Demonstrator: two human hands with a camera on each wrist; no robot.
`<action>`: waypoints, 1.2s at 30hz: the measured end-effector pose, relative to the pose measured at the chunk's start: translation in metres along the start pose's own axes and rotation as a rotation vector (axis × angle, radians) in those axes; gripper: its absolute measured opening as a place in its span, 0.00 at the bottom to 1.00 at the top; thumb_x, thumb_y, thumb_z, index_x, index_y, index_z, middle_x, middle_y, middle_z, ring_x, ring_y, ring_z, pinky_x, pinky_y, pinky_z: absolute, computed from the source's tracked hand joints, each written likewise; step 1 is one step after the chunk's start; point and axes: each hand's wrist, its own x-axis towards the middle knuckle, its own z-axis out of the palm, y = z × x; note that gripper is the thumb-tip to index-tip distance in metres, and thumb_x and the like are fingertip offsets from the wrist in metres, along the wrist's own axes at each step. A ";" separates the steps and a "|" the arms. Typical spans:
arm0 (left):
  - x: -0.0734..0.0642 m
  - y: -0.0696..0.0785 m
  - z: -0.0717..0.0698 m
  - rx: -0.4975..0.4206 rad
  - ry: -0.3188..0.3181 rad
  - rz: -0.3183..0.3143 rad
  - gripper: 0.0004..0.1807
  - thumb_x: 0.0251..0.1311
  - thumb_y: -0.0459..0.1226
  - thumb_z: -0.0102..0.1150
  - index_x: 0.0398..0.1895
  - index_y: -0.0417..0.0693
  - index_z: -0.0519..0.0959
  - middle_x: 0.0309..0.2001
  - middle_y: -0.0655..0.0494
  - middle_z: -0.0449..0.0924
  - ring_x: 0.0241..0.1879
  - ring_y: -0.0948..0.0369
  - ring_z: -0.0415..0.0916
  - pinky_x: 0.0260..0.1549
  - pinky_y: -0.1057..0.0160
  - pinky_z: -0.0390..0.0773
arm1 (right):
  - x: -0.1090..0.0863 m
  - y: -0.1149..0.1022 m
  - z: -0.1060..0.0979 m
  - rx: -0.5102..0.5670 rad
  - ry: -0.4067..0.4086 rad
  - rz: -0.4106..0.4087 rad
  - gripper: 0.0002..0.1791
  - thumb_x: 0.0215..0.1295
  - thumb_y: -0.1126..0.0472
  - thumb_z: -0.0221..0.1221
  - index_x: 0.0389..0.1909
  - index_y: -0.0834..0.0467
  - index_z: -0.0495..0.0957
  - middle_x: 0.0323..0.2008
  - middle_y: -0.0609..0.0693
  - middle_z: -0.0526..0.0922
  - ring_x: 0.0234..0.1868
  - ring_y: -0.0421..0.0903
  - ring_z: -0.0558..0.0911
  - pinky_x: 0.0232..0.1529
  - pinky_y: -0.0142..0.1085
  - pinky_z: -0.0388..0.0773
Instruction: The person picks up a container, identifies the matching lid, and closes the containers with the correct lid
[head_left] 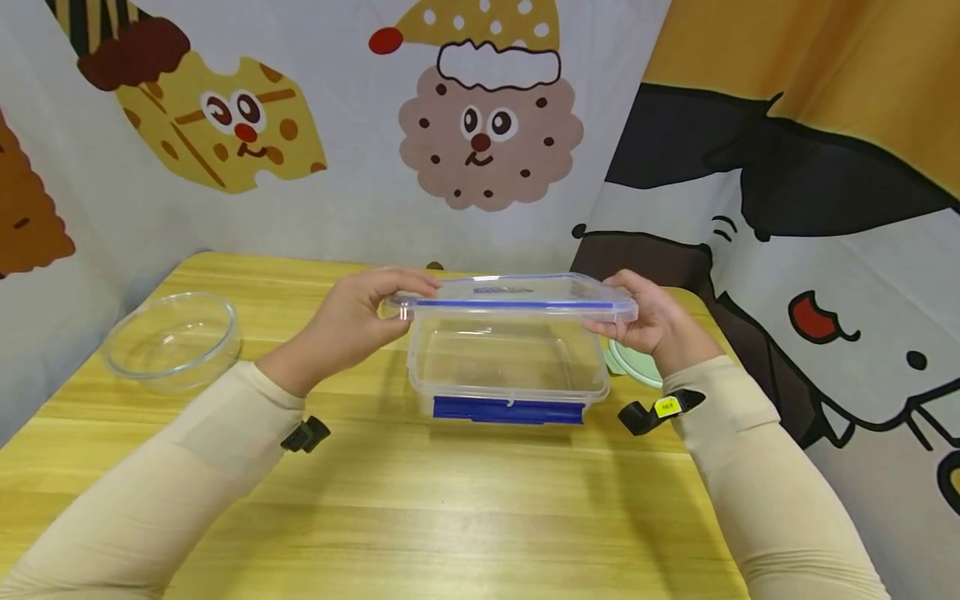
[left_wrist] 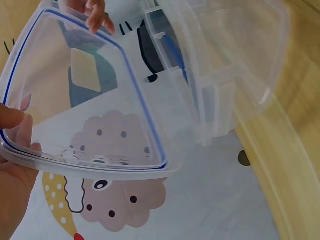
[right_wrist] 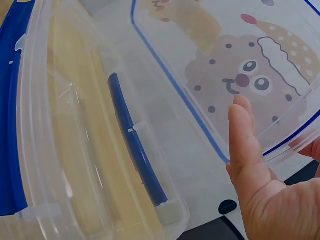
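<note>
A clear plastic lid (head_left: 517, 292) with a blue seal is held up between both hands, tilted above a clear food container (head_left: 510, 358). My left hand (head_left: 352, 321) grips the lid's left end, thumb below and fingers on top. At the opposite end, my right hand (head_left: 645, 321) pinches the lid between thumb and fingers. The container stands on the table with its blue front latch (head_left: 510, 410) hanging down. Another blue latch (right_wrist: 137, 140) shows on its far side in the right wrist view. Nothing is seen inside the container.
A round glass bowl (head_left: 174, 346) stands at the left of the wooden table (head_left: 450, 508). Partly behind my right hand lies a pale green round lid (head_left: 637, 364). A printed cloth (head_left: 345, 225) hangs along the table's back edge and right side.
</note>
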 end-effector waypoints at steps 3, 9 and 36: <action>-0.001 -0.003 0.000 0.055 0.001 0.011 0.19 0.53 0.19 0.54 0.47 0.40 0.82 0.56 0.51 0.78 0.58 0.55 0.72 0.26 0.67 0.68 | 0.001 0.000 -0.001 0.058 0.013 0.015 0.17 0.68 0.64 0.44 0.56 0.61 0.58 0.41 0.59 0.80 0.39 0.52 0.84 0.39 0.41 0.84; -0.002 -0.008 0.001 0.111 0.020 0.020 0.20 0.53 0.21 0.59 0.51 0.39 0.80 0.61 0.49 0.73 0.63 0.52 0.67 0.30 0.65 0.75 | 0.000 0.003 -0.004 0.180 -0.018 0.003 0.11 0.69 0.67 0.45 0.43 0.69 0.74 0.38 0.61 0.84 0.36 0.51 0.87 0.34 0.38 0.85; -0.001 -0.041 0.010 -0.123 -0.003 -0.176 0.39 0.52 0.23 0.65 0.69 0.37 0.62 0.70 0.41 0.53 0.70 0.47 0.51 0.69 0.50 0.59 | -0.010 0.021 -0.016 0.253 -0.024 -0.126 0.16 0.73 0.66 0.43 0.43 0.65 0.81 0.39 0.61 0.86 0.39 0.52 0.87 0.43 0.37 0.83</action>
